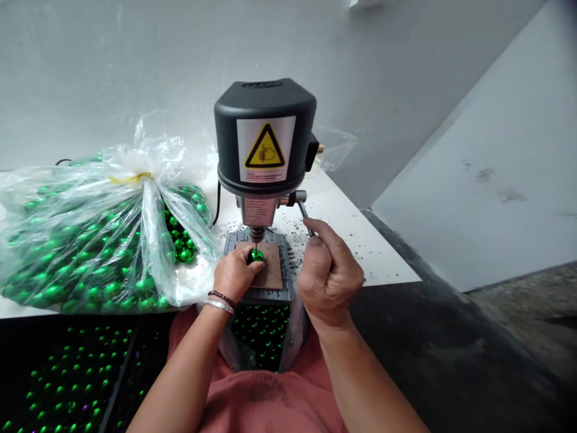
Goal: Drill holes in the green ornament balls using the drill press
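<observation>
A small black bench drill (265,139) with a yellow warning sticker stands on a white table (351,228). My left hand (234,272) pinches a shiny green bead (256,255) on the brown pad (273,270) of the drill's base, right under the drill bit (255,243). My right hand (328,273) is closed round the drill's metal feed lever (304,211), thumb on top. Bracelets sit on my left wrist.
A large tied clear plastic bag (94,234) full of green beads lies on the table left of the drill. More green beads fill a bag (264,334) in my lap and dark trays (67,379) at lower left. Dark drilling dust (360,252) speckles the table. Grey walls stand behind and to the right.
</observation>
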### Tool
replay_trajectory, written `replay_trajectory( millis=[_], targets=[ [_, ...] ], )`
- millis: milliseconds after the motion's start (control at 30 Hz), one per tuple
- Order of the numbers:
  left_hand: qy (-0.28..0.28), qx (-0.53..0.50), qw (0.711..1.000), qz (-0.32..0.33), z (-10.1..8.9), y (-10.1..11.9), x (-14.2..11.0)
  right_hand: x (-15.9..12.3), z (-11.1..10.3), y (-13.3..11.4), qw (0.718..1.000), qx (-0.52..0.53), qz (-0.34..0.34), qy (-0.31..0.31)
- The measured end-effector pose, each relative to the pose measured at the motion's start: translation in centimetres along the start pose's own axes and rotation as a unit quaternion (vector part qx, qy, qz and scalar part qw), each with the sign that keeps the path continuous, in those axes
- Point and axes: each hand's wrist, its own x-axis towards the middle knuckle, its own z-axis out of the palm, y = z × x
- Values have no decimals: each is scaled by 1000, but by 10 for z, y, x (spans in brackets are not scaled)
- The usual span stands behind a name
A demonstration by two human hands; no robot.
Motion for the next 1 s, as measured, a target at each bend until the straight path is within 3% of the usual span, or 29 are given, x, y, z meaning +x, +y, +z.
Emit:
replay_trajectory(
  millis=[100, 400, 600, 733, 800, 900, 967, 1000],
  targets=[
    [8, -10, 1000, 5, 2, -2, 1, 8, -1, -3, 1000, 2, -3, 16],
    [36, -105, 994, 19, -2, -7, -16, 80, 4, -19, 999, -18, -36, 31],
    [-112, -154, 976, 109, -25, -14, -40, 80, 5, -22, 999, 17, -11, 34],
    [-104, -274, 956, 18, -28, -15, -41, 78, 6, -22, 998, 27, -22, 50],
    [-72, -400, 911, -66, -26, -13, -37, 79, 6, -21, 998, 37, -31, 49],
    [-54, -597, 779, -184, -23, -11, -32, 78, 5, -20, 998, 45, -28, 36],
    [-67, -674, 707, -202, -22, -10, -30, 78, 4, -21, 998, 45, -19, 27],
    [-71, -693, 690, -195, -23, -9, -29, 77, 3, -21, 999, 45, -14, 27]
  ],
)
